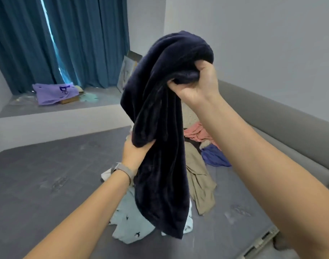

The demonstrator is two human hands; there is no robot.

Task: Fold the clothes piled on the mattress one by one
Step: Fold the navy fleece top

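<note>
A dark navy plush garment point(160, 128) hangs in the air in front of me, bunched at the top and trailing down to just above the mattress point(47, 184). My right hand point(195, 85) grips its upper bunch high up. Lower down, my left hand point(135, 152), with a watch on the wrist, holds a fold on the garment's left side. Beneath and behind it lies the pile: a pale blue piece with small dark bird prints point(130, 221), a beige garment point(199, 184), a blue one point(214, 157) and a pink one point(197, 131).
A grey padded headboard point(281, 128) runs along the mattress's right side. At the back left, a raised window ledge point(66, 107) carries a purple cloth point(53, 92), with teal curtains point(81, 40) behind. A framed picture point(128, 68) leans in the corner.
</note>
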